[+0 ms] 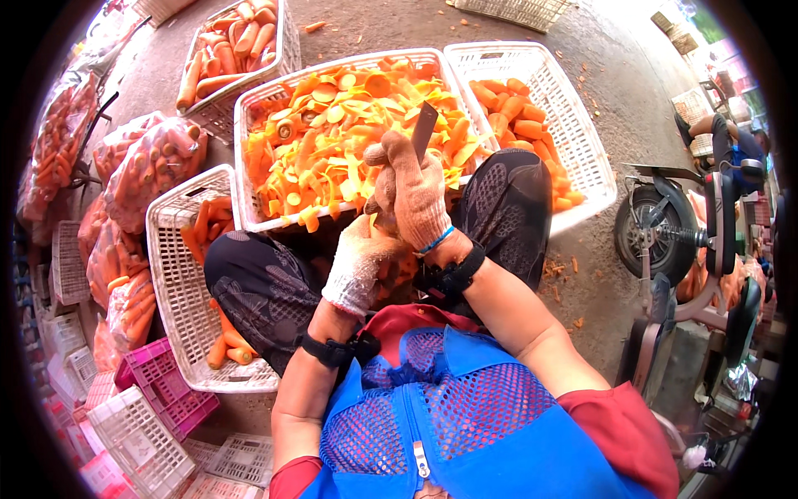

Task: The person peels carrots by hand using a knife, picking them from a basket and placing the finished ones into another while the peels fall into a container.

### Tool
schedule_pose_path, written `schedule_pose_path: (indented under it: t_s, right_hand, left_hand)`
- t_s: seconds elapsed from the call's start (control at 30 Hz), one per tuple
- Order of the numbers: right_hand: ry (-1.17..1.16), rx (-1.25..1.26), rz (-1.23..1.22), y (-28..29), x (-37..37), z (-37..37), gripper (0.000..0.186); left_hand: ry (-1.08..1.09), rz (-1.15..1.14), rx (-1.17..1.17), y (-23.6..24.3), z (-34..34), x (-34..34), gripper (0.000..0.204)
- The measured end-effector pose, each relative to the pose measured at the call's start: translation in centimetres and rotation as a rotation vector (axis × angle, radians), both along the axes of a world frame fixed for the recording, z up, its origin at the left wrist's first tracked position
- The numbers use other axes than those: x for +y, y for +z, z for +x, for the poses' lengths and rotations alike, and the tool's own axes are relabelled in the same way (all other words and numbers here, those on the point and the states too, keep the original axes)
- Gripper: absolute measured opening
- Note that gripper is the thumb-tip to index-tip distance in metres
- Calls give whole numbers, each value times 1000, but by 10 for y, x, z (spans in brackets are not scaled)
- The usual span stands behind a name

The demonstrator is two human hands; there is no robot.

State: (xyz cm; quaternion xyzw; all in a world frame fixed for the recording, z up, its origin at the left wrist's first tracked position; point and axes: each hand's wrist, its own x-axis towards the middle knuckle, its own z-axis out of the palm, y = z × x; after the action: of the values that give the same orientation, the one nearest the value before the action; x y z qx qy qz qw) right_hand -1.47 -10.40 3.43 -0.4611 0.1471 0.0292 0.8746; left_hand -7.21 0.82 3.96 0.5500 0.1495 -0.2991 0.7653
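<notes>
Both my hands wear knitted work gloves and meet in front of my knees. My right hand [418,200] is closed round a knife [425,131], its dark flat blade pointing up and away. Just below it, my left hand [356,259] is closed on a carrot [373,223]; only a small orange bit shows between the gloves. Directly beyond the hands stands a white crate [239,158] heaped with carrot peelings and cut slices [332,125]. To the right, another white crate [582,150] holds peeled carrots [517,116]. At my left knee, a third crate [179,312] contains whole carrots [229,337].
Far left, a crate of carrots [237,50] stands near clear bags of carrots [154,158]. A magenta crate [170,387] and a white crate [137,441] lie at lower left. On the right is a parked two-wheeler [657,233], with another person [731,145] beyond it.
</notes>
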Motion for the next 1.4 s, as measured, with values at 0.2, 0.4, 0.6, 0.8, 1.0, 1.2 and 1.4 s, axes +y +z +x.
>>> schedule_pose_path:
  t_s: [0.2, 0.4, 0.6, 0.8, 1.0, 1.2, 1.4]
  right_hand:
    - [-169, -38, -285, -67, -42, 101, 45]
    - [-215, 8, -34, -41, -48, 148, 44]
    - [62, -103, 2, -9, 21, 95, 48]
    - [-105, 24, -175, -66, -18, 179, 46]
    - [-214, 103, 59, -70, -52, 164, 44]
    - [-47, 27, 242, -64, -16, 132, 45]
    - [-3, -88, -37, -20, 1, 111, 49]
  left_hand:
    - [6, -42, -2, -7, -4, 7, 33]
    - [7, 177, -17, 15, 47, 27, 27]
    - [-64, 350, -84, -8, 89, 30, 21]
    - [-106, 305, -52, 3, 84, 29, 38]
    - [-91, 415, -161, -16, 87, 38, 42]
    - [77, 123, -58, -13, 85, 23, 57]
    - [5, 76, -58, -39, 92, 17, 54]
